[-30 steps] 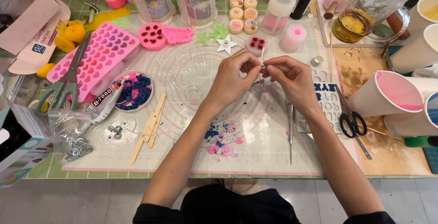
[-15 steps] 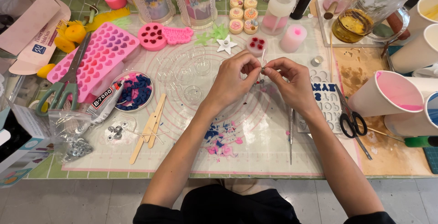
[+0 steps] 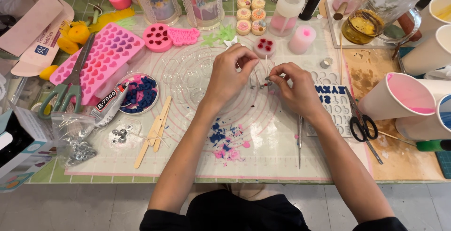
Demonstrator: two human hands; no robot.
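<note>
— Item, location?
— Small metal piece (image 3: pixel 268 78), above the mat (image 3: pixel 282 165) centre, between my hands, touching my right fingertips.

— Axis?
— Too small to tell.

— Hands?
— Right hand (image 3: pixel 296 87) pinches it, nearer. Left hand (image 3: pixel 230 73) curled, fingertips closed just beside it; what it grips, I cannot tell. Wrists angled inward.

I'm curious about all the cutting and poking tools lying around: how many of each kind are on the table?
Scissors: 2, green-handled scissors and black-handled scissors
Wooden sticks: 3
Thin metal pick: 1
Total: 6
</note>
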